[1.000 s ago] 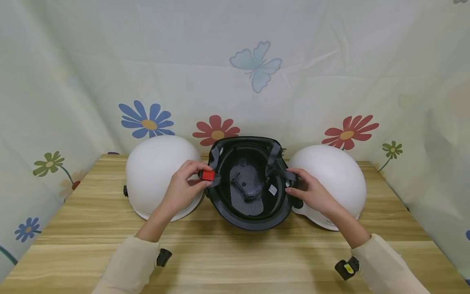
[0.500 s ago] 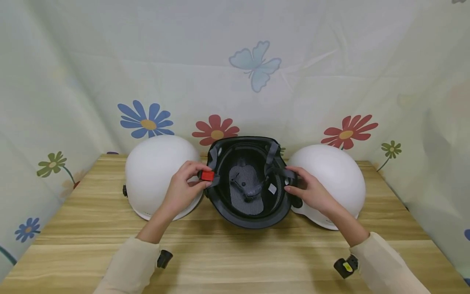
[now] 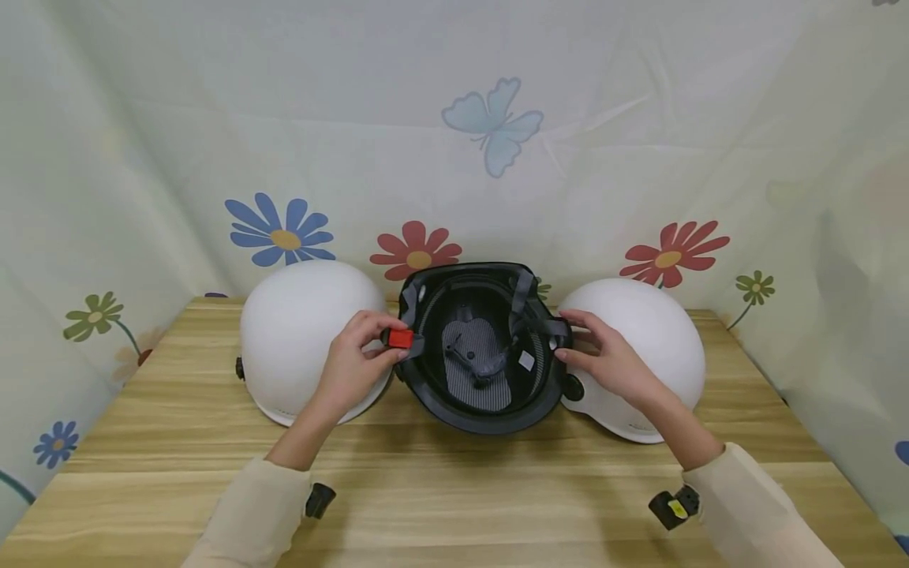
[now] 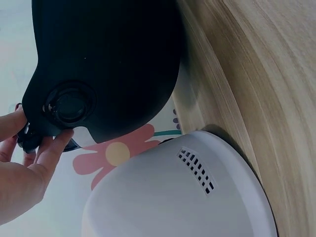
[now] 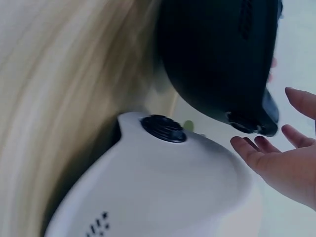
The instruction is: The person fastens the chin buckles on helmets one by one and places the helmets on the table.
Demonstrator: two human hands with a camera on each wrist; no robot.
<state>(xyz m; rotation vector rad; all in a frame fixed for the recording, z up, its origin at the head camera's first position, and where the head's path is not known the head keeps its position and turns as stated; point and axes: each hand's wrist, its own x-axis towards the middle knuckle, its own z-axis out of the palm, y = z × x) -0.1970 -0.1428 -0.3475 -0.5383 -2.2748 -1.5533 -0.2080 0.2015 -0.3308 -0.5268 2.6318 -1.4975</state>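
Observation:
Between two white helmets, a black helmet (image 3: 490, 424) lies upturned, its ribbed lining and dark straps (image 3: 521, 292) showing. My left hand (image 3: 353, 367) pinches the red buckle (image 3: 401, 338) on its chin strap at the left rim. From the left wrist view, the fingers of that hand (image 4: 24, 173) meet the helmet's edge beside a round black fitting (image 4: 71, 106). On the opposite side my right hand (image 3: 612, 361) is spread beside the rim. The right wrist view shows its fingers (image 5: 254, 153) parted, fingertips right by the black shell (image 5: 217, 54), holding nothing.
One white helmet (image 3: 308, 339) sits dome up to the left, another (image 3: 642, 339) to the right, both close beside the black one. The wooden table (image 3: 469, 505) extends in front. A flowered curtain (image 3: 341, 118) hangs behind and at both sides.
My right hand has loosened from the right strap and rim and shifted slightly right. The black helmet's near rim has risen a little. My left hand keeps its pinch on the red buckle.

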